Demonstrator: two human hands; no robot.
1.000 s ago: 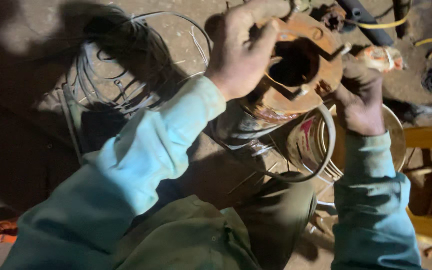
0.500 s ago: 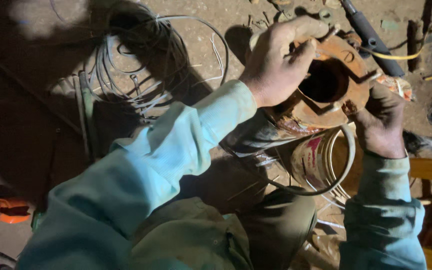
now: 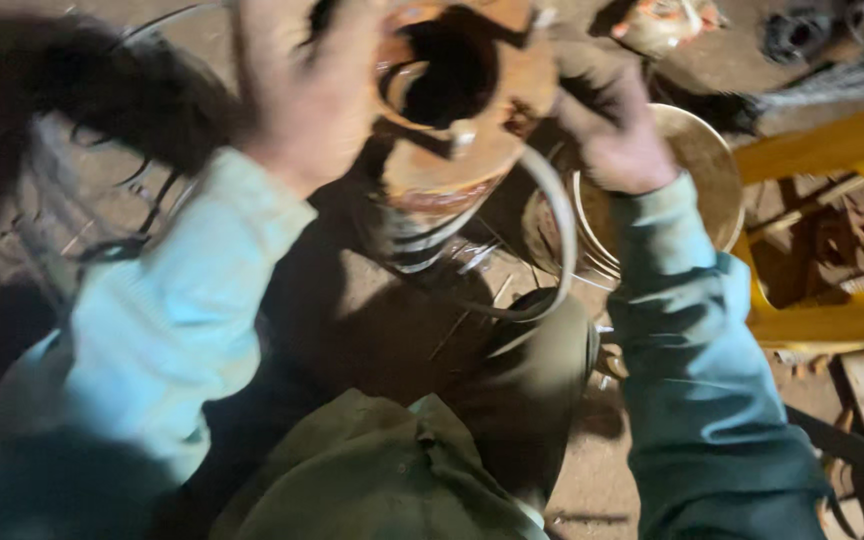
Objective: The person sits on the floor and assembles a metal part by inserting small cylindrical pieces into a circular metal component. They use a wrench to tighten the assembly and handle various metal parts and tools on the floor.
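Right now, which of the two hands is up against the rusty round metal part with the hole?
The right hand, which grips the rusty part's right edge; the left hand is blurred, so contact is unclear.

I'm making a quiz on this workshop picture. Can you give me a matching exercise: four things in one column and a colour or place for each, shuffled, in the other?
Things:
1. Metal housing
2. Frame
3. Sleeves
4. Round dish

Descriptions:
A. Yellow, at the right edge
B. Pale teal, on both arms
C. Rusty orange with a dark round hole, between the left hand and the right hand
D. Brassy, just behind the right hand

Pairs: 1-C, 2-A, 3-B, 4-D
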